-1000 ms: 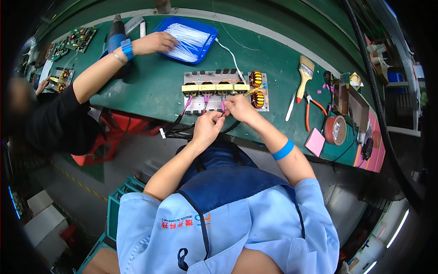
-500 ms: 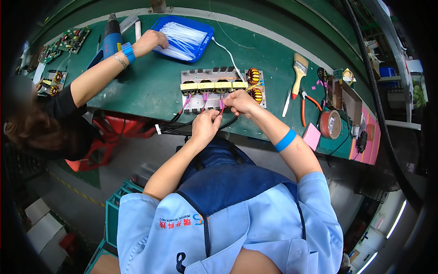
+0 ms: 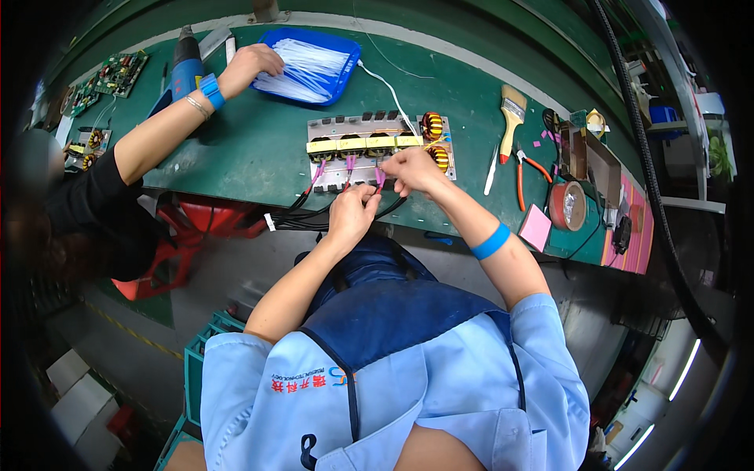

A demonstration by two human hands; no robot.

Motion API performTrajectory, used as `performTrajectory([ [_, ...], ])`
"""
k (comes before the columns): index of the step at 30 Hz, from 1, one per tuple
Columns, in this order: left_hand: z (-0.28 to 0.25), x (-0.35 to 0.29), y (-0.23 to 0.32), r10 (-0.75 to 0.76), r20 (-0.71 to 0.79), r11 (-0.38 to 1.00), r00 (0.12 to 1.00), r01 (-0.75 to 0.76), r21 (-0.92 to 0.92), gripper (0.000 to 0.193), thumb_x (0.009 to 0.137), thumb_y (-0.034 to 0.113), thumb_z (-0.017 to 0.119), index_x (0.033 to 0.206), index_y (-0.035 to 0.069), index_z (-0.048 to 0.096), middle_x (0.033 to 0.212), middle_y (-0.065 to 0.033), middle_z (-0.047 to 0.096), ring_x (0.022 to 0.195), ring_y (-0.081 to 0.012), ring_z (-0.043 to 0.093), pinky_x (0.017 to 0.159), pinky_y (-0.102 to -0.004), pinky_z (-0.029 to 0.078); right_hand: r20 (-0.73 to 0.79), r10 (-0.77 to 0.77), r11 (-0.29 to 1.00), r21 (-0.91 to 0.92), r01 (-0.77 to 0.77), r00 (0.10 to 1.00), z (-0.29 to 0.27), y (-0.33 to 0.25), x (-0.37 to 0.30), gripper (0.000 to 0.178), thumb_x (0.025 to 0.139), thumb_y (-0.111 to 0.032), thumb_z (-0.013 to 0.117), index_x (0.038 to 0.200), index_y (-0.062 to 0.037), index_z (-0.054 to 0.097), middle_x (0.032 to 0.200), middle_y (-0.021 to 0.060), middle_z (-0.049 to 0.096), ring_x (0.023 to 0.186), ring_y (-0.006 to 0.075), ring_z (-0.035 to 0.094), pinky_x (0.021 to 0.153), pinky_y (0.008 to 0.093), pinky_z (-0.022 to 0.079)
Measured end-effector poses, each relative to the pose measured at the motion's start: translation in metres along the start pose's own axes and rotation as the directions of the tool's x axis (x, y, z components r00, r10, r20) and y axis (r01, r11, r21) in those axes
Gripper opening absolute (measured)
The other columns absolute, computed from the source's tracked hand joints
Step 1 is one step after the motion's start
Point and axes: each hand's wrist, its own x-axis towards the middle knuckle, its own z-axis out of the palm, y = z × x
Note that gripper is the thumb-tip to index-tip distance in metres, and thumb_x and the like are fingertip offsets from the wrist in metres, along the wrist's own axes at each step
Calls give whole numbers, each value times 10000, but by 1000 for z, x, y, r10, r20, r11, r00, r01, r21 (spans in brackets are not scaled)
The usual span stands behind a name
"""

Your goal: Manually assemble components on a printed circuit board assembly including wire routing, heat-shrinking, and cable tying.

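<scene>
Upper centre: left hand (image 3: 351,215) pinching thin red wire (image 3: 378,189) below pink tubular sleeve (image 3: 380,177); right hand (image 3: 416,169) beside sleeve, fingers bent, pinch unclear.

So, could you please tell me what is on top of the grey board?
The board carries a row of yellow-topped parts, two coils at its right end and dark blocks along the far edge. The right hand hides whatever lies under it.

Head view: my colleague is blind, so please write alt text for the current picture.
A person's left hand and right hand work at a purple-sleeved wire on a circuit board, on a green workbench. To the left, a co-worker's hand is at a blue tray of thin white strips; to the right lie a brush and pliers.
</scene>
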Motion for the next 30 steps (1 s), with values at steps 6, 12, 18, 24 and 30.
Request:
performTrajectory([
  [6, -3, -6, 5, 57, 6, 996, 998, -58, 72, 237, 680, 128, 567, 890, 24, 523, 746, -129, 553, 625, -268, 548, 563, -334, 432, -316, -209, 910, 283, 302, 925, -44, 33, -26, 195, 796, -132, 462, 881, 30, 530, 714, 58, 569, 418, 61, 471, 356, 177, 406],
  [12, -13, -1, 31, 349, -68, 906, 935, -318, 279, 499, 661, 150, 604, 1088, 38, 372, 915, -149, 492, 694, -308, 537, 546, -385, 448, -243, -90, 868, 456, 195, 966, -25, 52, -25, 255, 810, -167, 449, 961, 34, 491, 779, 85, 571, 420, 69, 478, 359, 187, 409],
  [18, -8, 20, 31, 201, 160, 830, 966, -255, 496, 429, 654, 162, 608, 1039, 63, 448, 962, -117, 504, 811, -293, 526, 612, -379, 443, -207, -31, 838, 528, 138, 978, -15, 38, -5, 232, 807, -197, 449, 865, 20, 507, 798, 102, 572, 400, 72, 467, 343, 192, 402],
  [24, -5, 17, 23, 289, 121, 819, 950, -310, 483, 363, 653, 132, 594, 986, 49, 474, 974, -104, 499, 728, -275, 553, 577, -361, 450, -216, -81, 881, 442, 172, 973, -13, 40, 1, 204, 789, -175, 470, 683, -9, 524, 563, 28, 522, 341, 69, 428, 287, 195, 341],
  [30, -6, 13, 26, 331, 77, 810, 941, -324, 489, 338, 655, 126, 591, 967, 63, 476, 954, -96, 497, 675, -269, 557, 536, -339, 454, -189, -58, 856, 495, 146, 980, -14, 47, -2, 217, 787, -189, 483, 648, -27, 523, 499, 8, 475, 346, 62, 416, 290, 193, 330],
])
